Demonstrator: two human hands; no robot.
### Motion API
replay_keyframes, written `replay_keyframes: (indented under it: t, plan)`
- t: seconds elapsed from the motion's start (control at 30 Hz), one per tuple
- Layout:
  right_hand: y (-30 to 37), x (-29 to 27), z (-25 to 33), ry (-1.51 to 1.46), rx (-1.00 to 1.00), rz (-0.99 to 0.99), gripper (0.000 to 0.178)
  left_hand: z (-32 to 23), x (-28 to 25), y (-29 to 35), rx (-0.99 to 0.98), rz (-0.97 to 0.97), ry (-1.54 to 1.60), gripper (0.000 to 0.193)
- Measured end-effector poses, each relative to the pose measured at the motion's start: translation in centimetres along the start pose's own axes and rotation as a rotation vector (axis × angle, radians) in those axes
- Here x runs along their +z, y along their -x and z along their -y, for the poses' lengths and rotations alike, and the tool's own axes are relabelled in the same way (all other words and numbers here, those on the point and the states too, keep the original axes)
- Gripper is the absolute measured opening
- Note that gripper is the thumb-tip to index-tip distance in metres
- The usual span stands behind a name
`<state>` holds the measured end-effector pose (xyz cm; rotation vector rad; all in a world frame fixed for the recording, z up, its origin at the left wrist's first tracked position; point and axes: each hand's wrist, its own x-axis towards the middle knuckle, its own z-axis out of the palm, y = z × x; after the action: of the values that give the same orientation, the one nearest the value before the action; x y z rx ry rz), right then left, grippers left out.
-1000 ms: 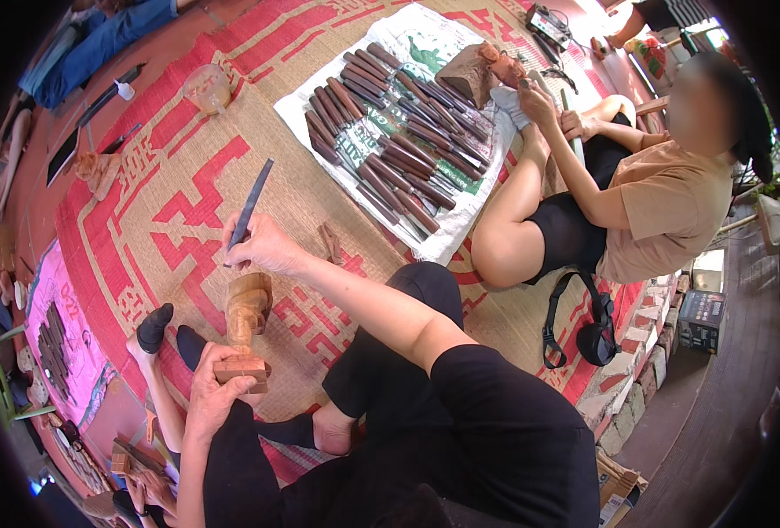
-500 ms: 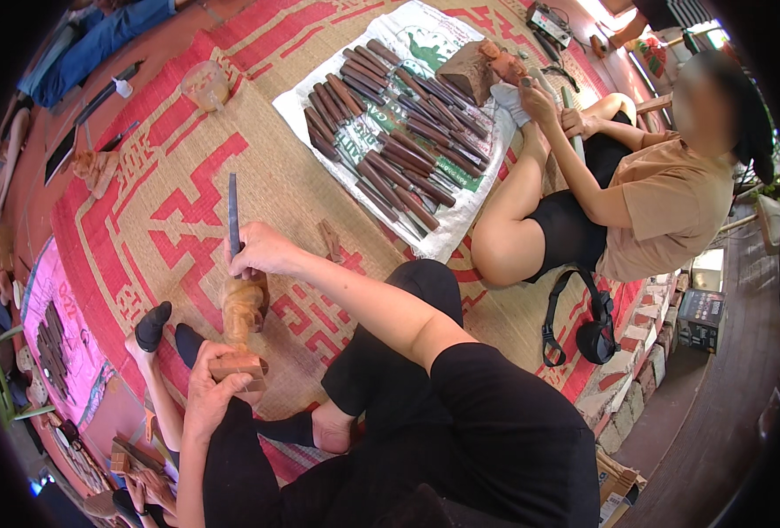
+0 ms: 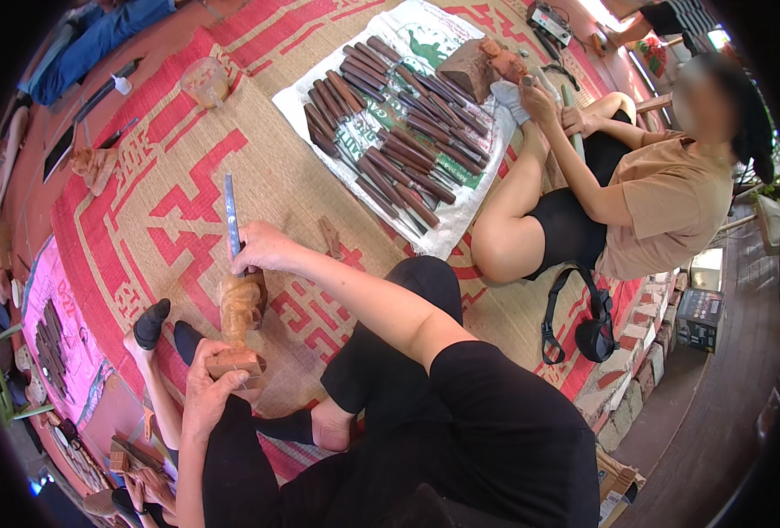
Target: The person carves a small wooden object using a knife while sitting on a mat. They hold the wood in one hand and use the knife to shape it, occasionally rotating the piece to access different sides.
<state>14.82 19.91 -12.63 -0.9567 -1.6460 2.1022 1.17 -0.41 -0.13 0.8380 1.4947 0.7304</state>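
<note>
Tool (image 3: 231, 209), lower end hidden by right fingers (image 3: 249, 250)

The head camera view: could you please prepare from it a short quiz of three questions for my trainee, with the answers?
1. Fill in: The wearer's right hand holds a long, thin ____.
2. True or false: The brown-handled tools lie on a white sheet.
3. What does the wearer's left hand grip? A) the plastic tub; B) the wooden carving; C) the black pouch.

Key: 1. tool; 2. true; 3. B.
</note>
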Motion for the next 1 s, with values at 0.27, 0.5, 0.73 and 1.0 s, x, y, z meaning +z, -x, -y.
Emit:
replay_keyframes:
  t: [0.27, 0.5, 0.73, 1.0]
  plan:
    - [-0.9, -0.4, -1.0, 0.287, 0.045, -0.085, 0.022, -0.3, 0.2, -0.1, 0.008, 0.003, -0.015, 0.040]
    - [-0.8, -0.2, -1.2, 0.174, 0.061, 0.012, 0.019, 0.2, 0.0, -0.2, 0.013, -0.002, -0.038, 0.042]
    - [-1.0, 0.2, -1.0, 0.358, 0.087, -0.056, 0.019, 0.7, -0.3, -0.1, 0.008, -0.017, -0.012, 0.043]
    - [-1.4, -2.3, -2.2, -0.111, 0.129, -0.122, 0.018, 0.4, -0.4, 0.4, 0.063, 0.024, -0.154, 0.043]
